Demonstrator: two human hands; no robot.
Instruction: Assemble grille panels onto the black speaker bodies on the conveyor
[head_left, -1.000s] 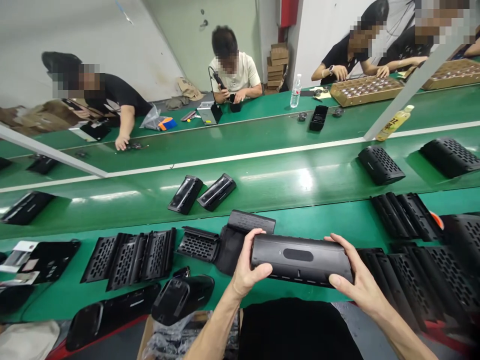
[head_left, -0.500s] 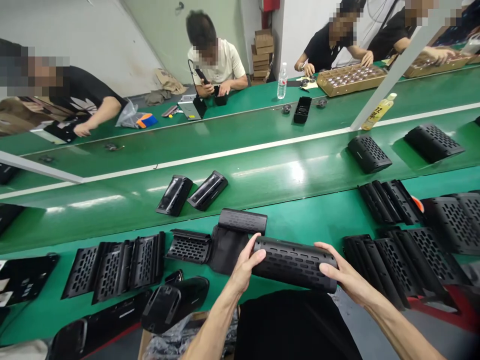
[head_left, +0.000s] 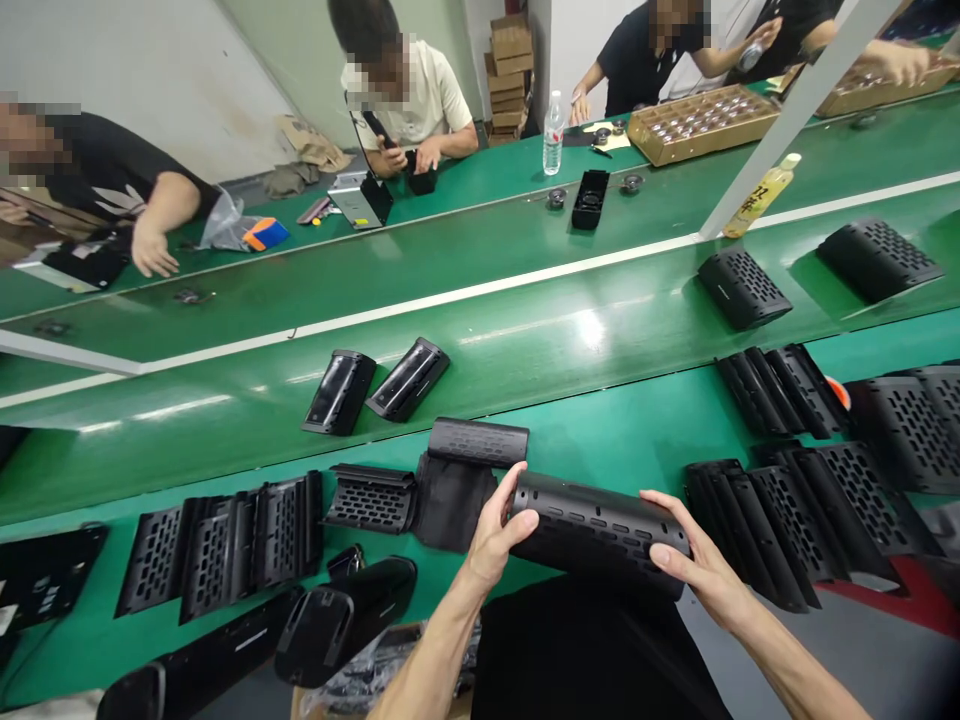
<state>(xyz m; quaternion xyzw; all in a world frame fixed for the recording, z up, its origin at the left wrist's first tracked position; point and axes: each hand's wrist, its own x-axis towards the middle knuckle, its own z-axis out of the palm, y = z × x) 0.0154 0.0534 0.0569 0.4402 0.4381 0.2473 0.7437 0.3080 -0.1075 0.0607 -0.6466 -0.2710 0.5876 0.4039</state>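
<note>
A long black speaker housing point(head_left: 596, 525) with rows of slots is held between both hands above the near edge of the green table. My left hand point(head_left: 501, 530) is closed around its left end, thumb on top. My right hand point(head_left: 686, 555) grips the right end in the same way. Just behind my left hand lie a flat black cloth-like piece point(head_left: 454, 500) and a slotted black cover point(head_left: 480, 440). Beside them rests another slotted half-shell point(head_left: 373, 498), hollow side up. The underside of the held housing is hidden.
Black slotted shells point(head_left: 225, 545) are lined up at left, with more shells point(head_left: 795, 520) at right. Two glossy black panels point(head_left: 341, 392) lie on the green conveyor point(head_left: 517, 345). Finished-looking black cylinders point(head_left: 349, 610) stand at near left. Co-workers sit across, by a tray of round parts point(head_left: 701, 125).
The housing has turned slightly in my hands, its slotted face tipping toward me. Both hands keep their hold. Across the line, a co-worker at right has lifted a round part.
</note>
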